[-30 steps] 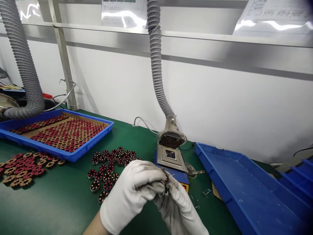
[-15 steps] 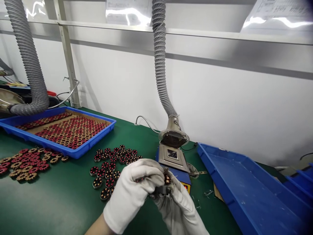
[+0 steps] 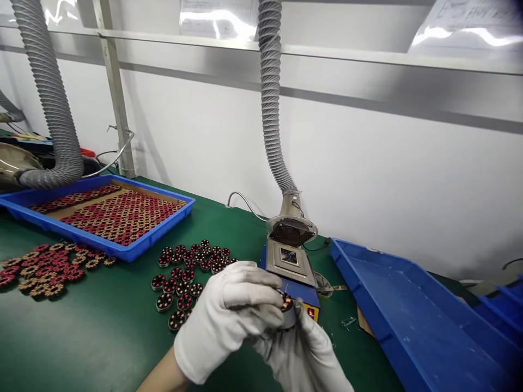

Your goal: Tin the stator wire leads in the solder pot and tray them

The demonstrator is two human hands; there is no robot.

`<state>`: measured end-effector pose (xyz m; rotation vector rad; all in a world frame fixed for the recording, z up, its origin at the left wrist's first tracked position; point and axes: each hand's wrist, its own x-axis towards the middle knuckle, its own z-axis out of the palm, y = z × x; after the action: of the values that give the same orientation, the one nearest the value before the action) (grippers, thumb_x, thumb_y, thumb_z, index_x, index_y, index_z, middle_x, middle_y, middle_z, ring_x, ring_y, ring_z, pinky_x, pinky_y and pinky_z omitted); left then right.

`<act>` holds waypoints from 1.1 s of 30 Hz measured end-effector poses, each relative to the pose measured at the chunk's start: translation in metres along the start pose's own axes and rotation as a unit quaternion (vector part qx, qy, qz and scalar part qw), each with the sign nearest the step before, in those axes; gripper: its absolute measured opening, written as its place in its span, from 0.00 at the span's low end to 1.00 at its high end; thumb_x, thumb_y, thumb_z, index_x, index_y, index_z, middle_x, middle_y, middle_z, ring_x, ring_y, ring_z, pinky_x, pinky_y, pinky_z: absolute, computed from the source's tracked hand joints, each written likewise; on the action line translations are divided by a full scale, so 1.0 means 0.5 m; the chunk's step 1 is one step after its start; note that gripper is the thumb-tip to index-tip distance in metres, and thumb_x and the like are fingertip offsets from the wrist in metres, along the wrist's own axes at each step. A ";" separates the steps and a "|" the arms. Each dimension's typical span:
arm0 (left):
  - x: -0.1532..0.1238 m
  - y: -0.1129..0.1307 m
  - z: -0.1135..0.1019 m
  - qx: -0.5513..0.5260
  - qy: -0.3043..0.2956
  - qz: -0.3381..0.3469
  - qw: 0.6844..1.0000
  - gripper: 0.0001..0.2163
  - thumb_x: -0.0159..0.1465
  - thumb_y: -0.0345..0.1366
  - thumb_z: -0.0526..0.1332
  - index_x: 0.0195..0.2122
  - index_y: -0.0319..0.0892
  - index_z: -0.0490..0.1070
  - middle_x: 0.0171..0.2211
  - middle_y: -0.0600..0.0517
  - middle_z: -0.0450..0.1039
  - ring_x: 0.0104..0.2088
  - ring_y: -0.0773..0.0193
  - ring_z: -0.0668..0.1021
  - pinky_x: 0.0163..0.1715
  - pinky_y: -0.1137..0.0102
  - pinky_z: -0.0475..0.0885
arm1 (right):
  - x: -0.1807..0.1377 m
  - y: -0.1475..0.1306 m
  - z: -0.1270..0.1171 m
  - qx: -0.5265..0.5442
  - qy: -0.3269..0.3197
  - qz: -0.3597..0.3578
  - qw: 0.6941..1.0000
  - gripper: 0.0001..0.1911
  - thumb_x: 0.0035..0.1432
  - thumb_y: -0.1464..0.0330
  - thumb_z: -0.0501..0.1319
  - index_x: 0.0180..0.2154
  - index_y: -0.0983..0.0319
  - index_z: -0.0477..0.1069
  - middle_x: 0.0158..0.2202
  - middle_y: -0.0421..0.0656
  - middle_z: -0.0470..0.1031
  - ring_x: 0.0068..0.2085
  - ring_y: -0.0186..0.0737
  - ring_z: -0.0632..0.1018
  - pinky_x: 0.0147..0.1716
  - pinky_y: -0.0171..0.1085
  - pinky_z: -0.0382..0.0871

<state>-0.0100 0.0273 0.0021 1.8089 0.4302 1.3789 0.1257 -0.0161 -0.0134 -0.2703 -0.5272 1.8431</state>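
Both my hands wear white gloves and meet low in the middle of the view. My left hand [image 3: 223, 318] is curled, its fingers pinching a small round wound coil part [image 3: 286, 305] with copper windings. My right hand [image 3: 302, 356], its glove stained grey, cups the same part from below. The hands hover just in front of a small blue solder pot [image 3: 291, 267] with a square metal top. Left of them, several dark round coil parts [image 3: 183, 277] stand in rows on the green mat [image 3: 81, 337].
A blue tray [image 3: 134, 247] full of red and tan star-shaped cores sits at the left, with loose cores [image 3: 44, 269] before it. A grey extraction hose [image 3: 272, 109] ends in a funnel over the solder pot. Another blue tray [image 3: 408, 310] lies at the right.
My hands have turned the coil part so its copper end now points up and to the right. The view has shifted slightly right.
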 end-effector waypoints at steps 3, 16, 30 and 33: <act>-0.006 0.002 -0.006 -0.054 0.084 -0.012 0.995 0.09 0.54 0.24 0.58 0.27 0.42 0.75 0.31 0.51 0.76 0.34 0.62 0.76 0.47 0.69 0.68 | 0.002 0.001 0.000 -0.064 0.005 0.008 0.998 0.15 0.49 0.63 0.65 0.40 0.59 0.74 0.38 0.45 0.79 0.37 0.41 0.78 0.36 0.39 0.71; 0.003 0.002 0.009 -0.077 0.017 -0.032 0.996 0.09 0.54 0.25 0.60 0.34 0.43 0.76 0.34 0.50 0.75 0.38 0.61 0.75 0.44 0.70 0.69 | 0.008 0.010 -0.001 -0.026 0.028 -0.033 0.999 0.11 0.48 0.64 0.66 0.37 0.55 0.75 0.37 0.40 0.79 0.34 0.34 0.77 0.34 0.34 0.72; 0.000 0.016 0.009 -0.167 0.053 -0.080 0.981 0.10 0.51 0.21 0.60 0.28 0.41 0.76 0.31 0.51 0.75 0.33 0.64 0.76 0.34 0.77 0.71 | 0.005 0.007 0.013 -0.073 0.069 -0.068 0.993 0.15 0.45 0.68 0.69 0.39 0.56 0.74 0.38 0.43 0.78 0.37 0.38 0.78 0.37 0.37 0.72; -0.003 0.019 -0.004 -0.150 0.145 -0.056 0.976 0.10 0.51 0.21 0.59 0.27 0.42 0.76 0.30 0.53 0.76 0.35 0.64 0.76 0.35 0.78 0.71 | 0.003 -0.001 0.007 -0.092 0.073 -0.050 0.992 0.16 0.44 0.65 0.69 0.38 0.58 0.75 0.36 0.46 0.79 0.33 0.38 0.78 0.35 0.37 0.73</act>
<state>-0.0142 0.0211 0.0087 1.3267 0.4406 1.5433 0.1244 -0.0153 -0.0101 -0.4916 -0.5978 1.6659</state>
